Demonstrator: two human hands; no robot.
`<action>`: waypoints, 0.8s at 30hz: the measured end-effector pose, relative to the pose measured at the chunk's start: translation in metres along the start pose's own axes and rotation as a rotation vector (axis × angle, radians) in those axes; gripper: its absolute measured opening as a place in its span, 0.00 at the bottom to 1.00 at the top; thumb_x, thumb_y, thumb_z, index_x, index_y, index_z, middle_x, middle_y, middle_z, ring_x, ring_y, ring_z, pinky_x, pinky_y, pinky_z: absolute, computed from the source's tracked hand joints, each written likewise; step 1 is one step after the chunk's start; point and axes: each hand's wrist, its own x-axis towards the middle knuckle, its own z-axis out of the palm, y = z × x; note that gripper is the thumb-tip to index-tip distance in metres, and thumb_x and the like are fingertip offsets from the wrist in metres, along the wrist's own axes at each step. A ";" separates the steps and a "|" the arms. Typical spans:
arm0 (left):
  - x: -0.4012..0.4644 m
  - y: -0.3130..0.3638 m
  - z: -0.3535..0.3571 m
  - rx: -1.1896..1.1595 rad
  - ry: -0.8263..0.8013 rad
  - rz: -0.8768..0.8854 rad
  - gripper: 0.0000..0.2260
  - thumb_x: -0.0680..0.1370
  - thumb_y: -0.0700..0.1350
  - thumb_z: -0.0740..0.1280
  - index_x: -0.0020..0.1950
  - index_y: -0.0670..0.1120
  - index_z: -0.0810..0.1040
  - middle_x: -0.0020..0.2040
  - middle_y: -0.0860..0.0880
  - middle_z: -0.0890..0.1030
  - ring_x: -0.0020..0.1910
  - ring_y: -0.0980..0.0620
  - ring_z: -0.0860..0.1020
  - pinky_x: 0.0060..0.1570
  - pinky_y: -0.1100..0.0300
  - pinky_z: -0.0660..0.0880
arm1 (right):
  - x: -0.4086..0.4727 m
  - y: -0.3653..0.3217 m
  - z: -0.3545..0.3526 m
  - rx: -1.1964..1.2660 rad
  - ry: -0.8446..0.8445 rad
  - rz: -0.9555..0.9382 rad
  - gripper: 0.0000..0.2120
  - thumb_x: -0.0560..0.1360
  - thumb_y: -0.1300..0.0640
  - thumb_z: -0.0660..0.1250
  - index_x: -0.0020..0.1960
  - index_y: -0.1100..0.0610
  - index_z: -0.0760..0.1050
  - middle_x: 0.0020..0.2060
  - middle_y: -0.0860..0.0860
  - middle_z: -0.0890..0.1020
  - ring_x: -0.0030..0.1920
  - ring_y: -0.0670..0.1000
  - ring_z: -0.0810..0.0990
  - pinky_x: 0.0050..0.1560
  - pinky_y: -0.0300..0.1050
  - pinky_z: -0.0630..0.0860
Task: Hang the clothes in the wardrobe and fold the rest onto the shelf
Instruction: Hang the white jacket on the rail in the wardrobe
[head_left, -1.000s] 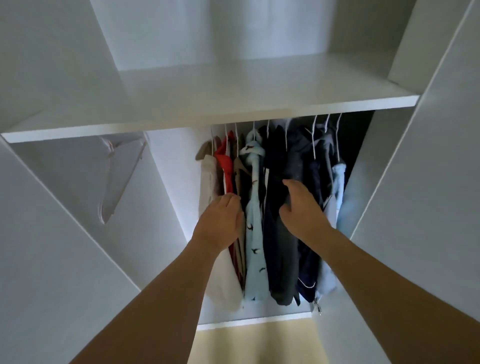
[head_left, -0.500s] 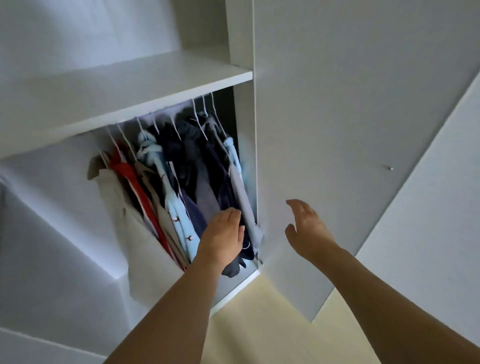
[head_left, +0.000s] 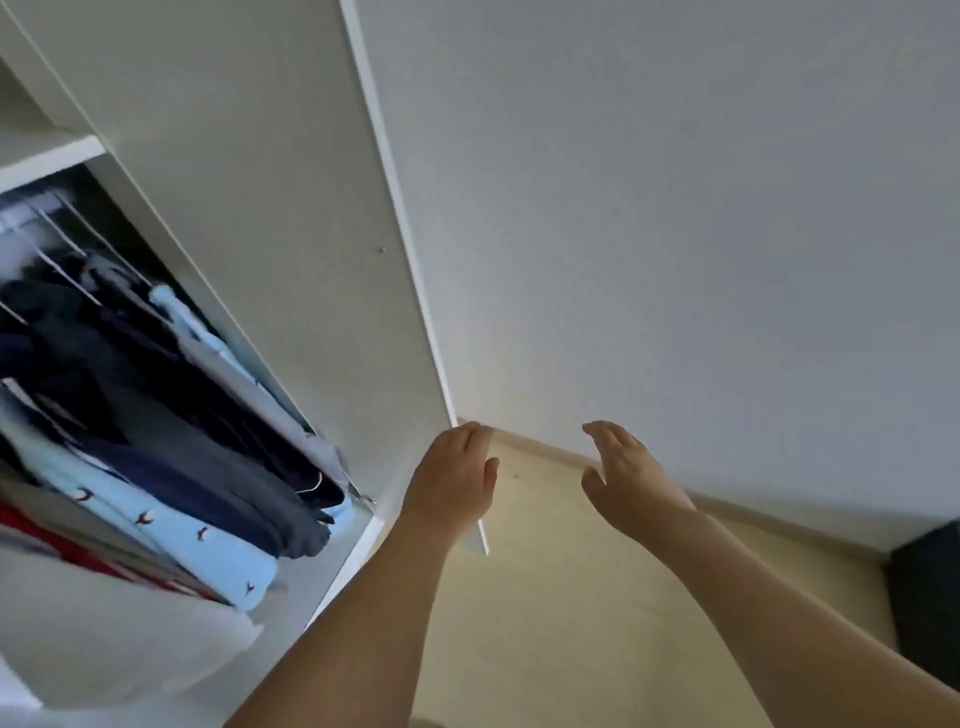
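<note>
White wall (head_left: 701, 218) and pale floor (head_left: 561, 597) beside an open white wardrobe (head_left: 47, 156), both hands out in front of the door.

The wardrobe door (head_left: 291, 208) stands open, its edge toward the camera. Inside, at the left, the clothes (head_left: 171, 467) hang packed together under the shelf (head_left: 49, 153): dark navy and grey pieces, a light blue shirt with small bird prints (head_left: 208, 551), then beige and red ones, blurred. The left hand (head_left: 451, 488) lies against the door's lower edge, fingers relaxed, gripping nothing visible. The right hand (head_left: 626, 475) is released, fingers spread in the air near the wall. A dark object (head_left: 930, 587) sits at the far right.
</note>
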 end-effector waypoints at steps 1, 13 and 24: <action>0.004 0.016 0.006 -0.004 -0.001 0.033 0.14 0.79 0.44 0.63 0.63 0.41 0.74 0.60 0.46 0.77 0.61 0.46 0.74 0.57 0.55 0.72 | -0.008 0.016 -0.006 -0.002 0.007 0.021 0.25 0.78 0.59 0.56 0.75 0.57 0.58 0.73 0.50 0.62 0.73 0.50 0.59 0.71 0.41 0.56; 0.051 0.160 0.077 -0.079 -0.218 0.385 0.16 0.81 0.47 0.58 0.67 0.42 0.69 0.66 0.47 0.72 0.66 0.48 0.68 0.64 0.57 0.67 | -0.090 0.132 -0.049 0.044 0.140 0.338 0.25 0.77 0.62 0.57 0.74 0.58 0.59 0.72 0.51 0.64 0.71 0.53 0.63 0.68 0.41 0.58; 0.023 0.319 0.090 -0.029 -0.288 0.599 0.17 0.81 0.47 0.58 0.68 0.42 0.69 0.68 0.46 0.70 0.68 0.47 0.67 0.65 0.56 0.65 | -0.232 0.238 -0.089 0.061 0.269 0.528 0.27 0.76 0.62 0.58 0.74 0.59 0.60 0.72 0.53 0.64 0.72 0.52 0.62 0.69 0.39 0.58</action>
